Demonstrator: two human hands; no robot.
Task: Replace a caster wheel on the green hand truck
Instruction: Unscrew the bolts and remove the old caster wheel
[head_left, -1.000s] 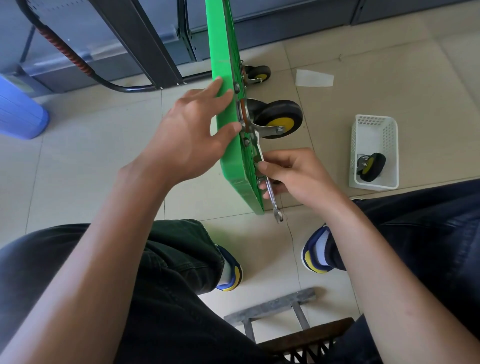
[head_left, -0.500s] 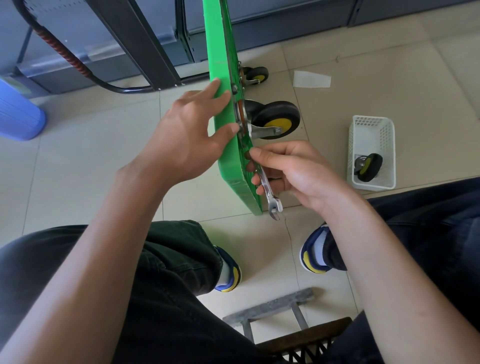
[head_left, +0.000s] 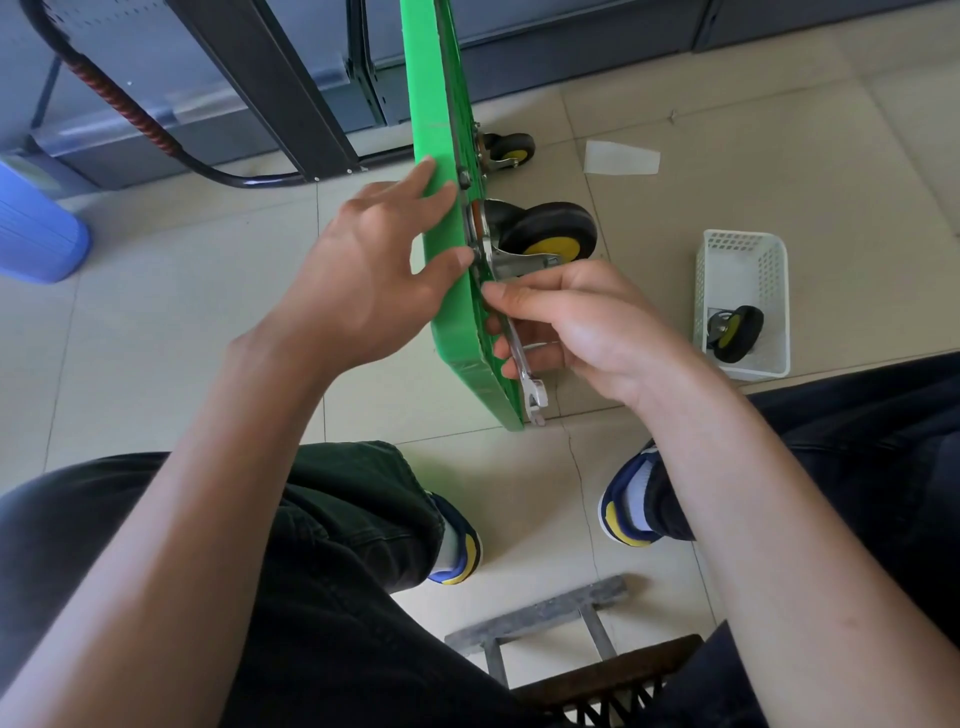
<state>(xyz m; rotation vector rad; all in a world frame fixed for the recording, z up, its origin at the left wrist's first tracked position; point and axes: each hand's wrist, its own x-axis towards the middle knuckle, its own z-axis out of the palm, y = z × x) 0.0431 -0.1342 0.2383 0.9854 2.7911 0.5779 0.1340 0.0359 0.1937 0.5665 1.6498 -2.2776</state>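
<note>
Tiled floor (head_left: 156, 364), green hand truck (head_left: 447, 312) on edge. Your left hand (head_left: 363, 280) braces deck, fingers spread. Right hand (head_left: 587, 327) grips wrench (head_left: 522, 358) at caster wheel (head_left: 545, 234) plate; seat jaw squarely, short turns.

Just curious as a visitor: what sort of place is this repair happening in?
Probably a storeroom or workshop: pale tiled floor, grey metal cabinets along the wall, and a white plastic basket holding a spare black-and-yellow caster wheel.

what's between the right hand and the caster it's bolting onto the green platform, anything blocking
Nothing visible blocks it. The right hand already holds the wrench against the green platform, just below the caster wheel bracket. The left hand braces the platform's opposite face, clear of the wrench.
</note>
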